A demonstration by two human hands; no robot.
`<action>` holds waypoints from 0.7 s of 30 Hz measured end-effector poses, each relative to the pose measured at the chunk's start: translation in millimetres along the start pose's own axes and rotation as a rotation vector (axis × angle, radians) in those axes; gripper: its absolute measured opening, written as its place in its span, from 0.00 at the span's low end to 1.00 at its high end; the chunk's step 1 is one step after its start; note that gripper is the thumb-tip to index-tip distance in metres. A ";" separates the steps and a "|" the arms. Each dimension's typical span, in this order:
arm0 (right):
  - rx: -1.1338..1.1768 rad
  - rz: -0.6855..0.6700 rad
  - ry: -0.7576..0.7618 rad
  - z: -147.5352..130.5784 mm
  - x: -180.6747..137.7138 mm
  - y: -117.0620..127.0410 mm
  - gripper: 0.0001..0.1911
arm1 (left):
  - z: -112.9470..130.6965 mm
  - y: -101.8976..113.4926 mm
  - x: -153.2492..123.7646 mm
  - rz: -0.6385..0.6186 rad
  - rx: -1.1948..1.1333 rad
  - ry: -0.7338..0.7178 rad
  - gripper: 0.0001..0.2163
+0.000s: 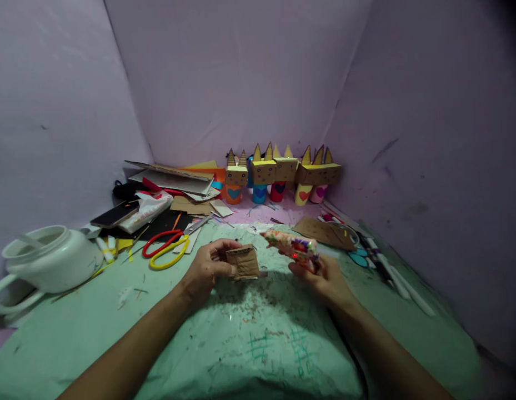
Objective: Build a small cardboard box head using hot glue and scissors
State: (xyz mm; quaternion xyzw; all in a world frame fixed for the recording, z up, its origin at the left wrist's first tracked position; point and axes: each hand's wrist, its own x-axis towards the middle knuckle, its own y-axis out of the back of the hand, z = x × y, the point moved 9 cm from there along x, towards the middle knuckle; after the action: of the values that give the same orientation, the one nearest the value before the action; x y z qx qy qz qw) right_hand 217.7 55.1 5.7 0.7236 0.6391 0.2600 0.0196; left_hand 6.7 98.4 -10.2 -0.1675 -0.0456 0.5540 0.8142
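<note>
Cardboard [244, 263] sits in left hand [205, 268], right hand [324, 279] apart.

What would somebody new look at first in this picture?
Probably the colourful box-headed figures with pointed tops, lined up at the back. Next, perhaps, the patterned glue gun in the right hand, near the middle, across from the small cardboard piece in the left hand. The scissors with one red and one yellow handle stand out too, beyond that hand to its left.

Left hand [208, 269] — thumb-and-finger pinch | right hand [320, 276] — wrapped grip | forearms [143, 333] angled inward
</note>
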 end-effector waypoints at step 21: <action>-0.888 0.016 -0.335 11.3 1.1 20.0 0.20 | -9.8 0.6 0.5 -0.071 0.276 -0.030 0.18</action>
State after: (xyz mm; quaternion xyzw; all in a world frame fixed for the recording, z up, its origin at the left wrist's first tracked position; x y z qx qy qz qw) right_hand 240.6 55.9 3.6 0.6820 0.4488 0.3879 0.4278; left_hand 8.9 96.9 -19.7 -0.0438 0.0132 0.5283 0.8478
